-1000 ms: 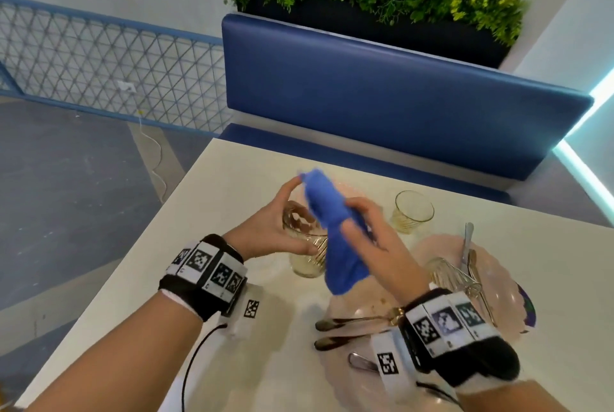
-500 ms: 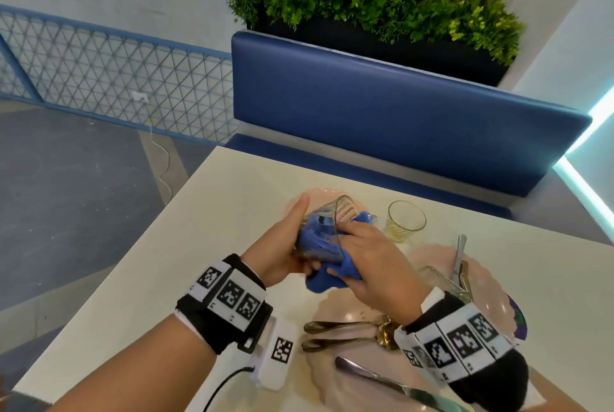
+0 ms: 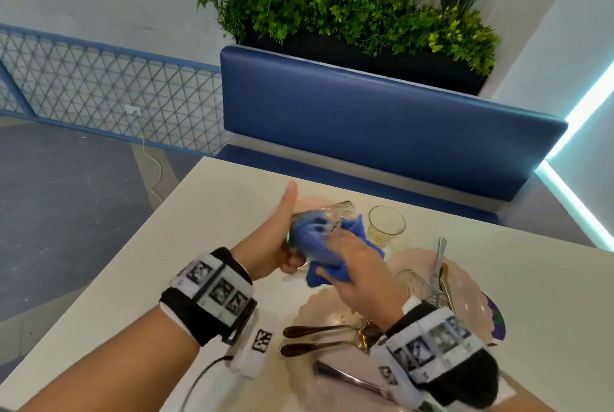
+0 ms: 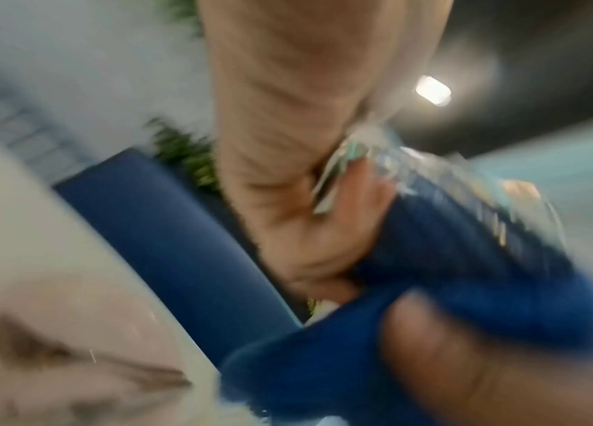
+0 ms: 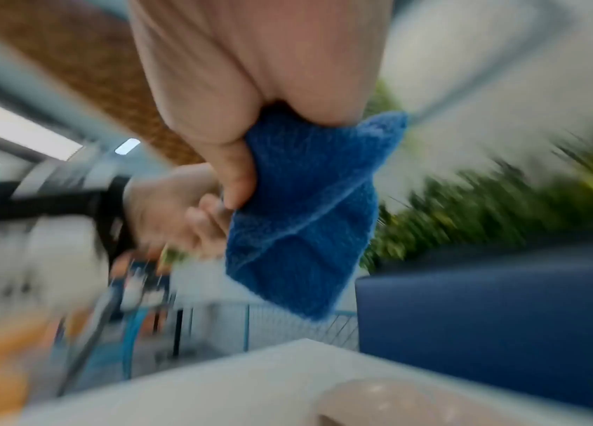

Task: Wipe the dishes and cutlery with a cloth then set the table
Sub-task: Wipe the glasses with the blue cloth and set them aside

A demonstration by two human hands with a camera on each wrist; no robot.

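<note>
My left hand holds a clear patterned glass tilted on its side above the white table, thumb pointing up. My right hand grips a blue cloth that is stuffed inside the glass, with a loose end hanging below. In the left wrist view the glass wraps the blue cloth, blurred. The right wrist view shows the cloth pinched under my right thumb. A second small glass stands upright just behind.
A pink plate at right carries another glass and cutlery. A nearer pink plate holds two dark-handled spoons and a knife. A blue bench and planter lie beyond the table's far edge.
The cloth, first held above the upright glass, has been pushed inside it. The glass has been tipped onto its side, and my left thumb has lifted off it.
</note>
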